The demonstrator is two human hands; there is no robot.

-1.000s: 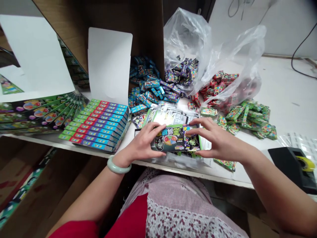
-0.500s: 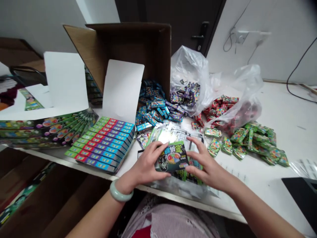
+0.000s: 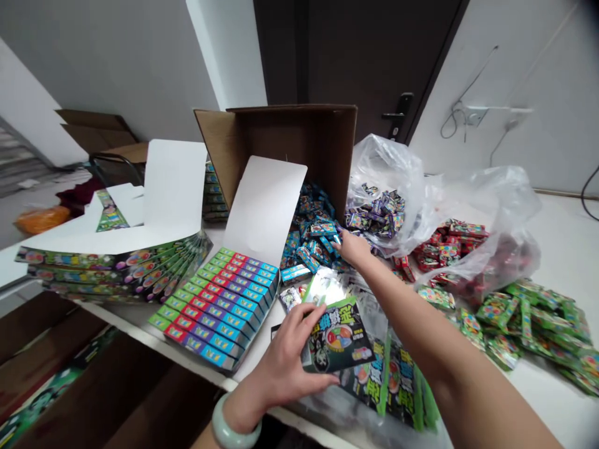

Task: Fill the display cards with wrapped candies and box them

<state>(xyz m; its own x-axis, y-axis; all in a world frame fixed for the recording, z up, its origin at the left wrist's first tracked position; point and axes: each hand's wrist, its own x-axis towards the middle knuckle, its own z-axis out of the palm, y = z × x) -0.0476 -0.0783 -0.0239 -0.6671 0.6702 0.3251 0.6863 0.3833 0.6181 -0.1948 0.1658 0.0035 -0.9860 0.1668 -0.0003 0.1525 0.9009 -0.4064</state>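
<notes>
The person's left hand (image 3: 292, 355) holds a black packet (image 3: 344, 343) by its left end, in front of the carton (image 3: 299, 132) and well apart from it. The right hand (image 3: 354, 248) reaches to the carton's near right corner, fingertips at the edge of the blue packs (image 3: 321, 231); whether they grip one cannot be told. Purple packs (image 3: 381, 215) lie just right of the carton, red packs (image 3: 452, 246) farther right.

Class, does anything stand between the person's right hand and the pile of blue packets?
Nothing visible does: the right hand is at the right edge of the blue packets, beside purple packets. The white flap stands at the pile's left, and the left hand holds a black packet nearer the front; neither blocks.
</notes>
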